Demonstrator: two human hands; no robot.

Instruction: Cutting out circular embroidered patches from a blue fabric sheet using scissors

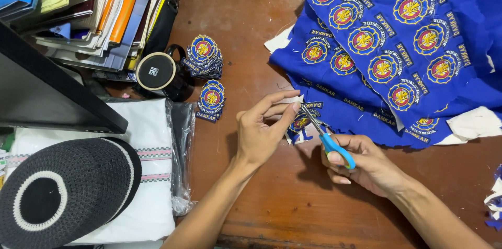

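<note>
Our left hand (pixel 260 133) pinches the limp, light patch (pixel 300 122) by its edge; right hand (pixel 361 162) grips scissors (pixel 325 136).

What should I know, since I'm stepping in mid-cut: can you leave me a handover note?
Left hand: pinches a blue patch at the edge of the blue sheet.
Right hand: holds the scissors, blades at that patch.
Sheet: rows of uncut badges, spread at upper right of the table.
Done: two stacks of cut patches by the black mug.
Scraps at right edge.
Left: this patch half trimmed, it seems; most of the sheet still uncut.
</note>
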